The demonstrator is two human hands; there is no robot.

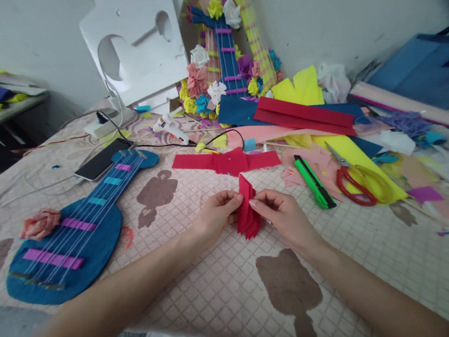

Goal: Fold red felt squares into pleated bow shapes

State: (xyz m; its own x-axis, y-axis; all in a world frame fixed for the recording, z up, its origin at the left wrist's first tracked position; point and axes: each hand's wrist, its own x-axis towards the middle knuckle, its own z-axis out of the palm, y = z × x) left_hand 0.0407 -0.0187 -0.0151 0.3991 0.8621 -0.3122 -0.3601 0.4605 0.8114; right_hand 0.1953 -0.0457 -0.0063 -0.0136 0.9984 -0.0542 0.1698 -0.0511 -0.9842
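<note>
A stack of folded red paper, pointed at the top and layered at the lower end, is held upright just above the patterned tablecloth. My left hand pinches its left side between thumb and fingers. On the other side, my right hand grips its right edge with thumb and fingertips. Just beyond lies a flat red paper strip with a wider piece across its middle. Whether the red material is crepe paper or felt I cannot tell for sure.
A blue paper guitar with strings and a pink flower lies left, near a phone. Right are a green box cutter and scissors. Behind are a glue gun, coloured paper scraps and decorated guitars against the wall.
</note>
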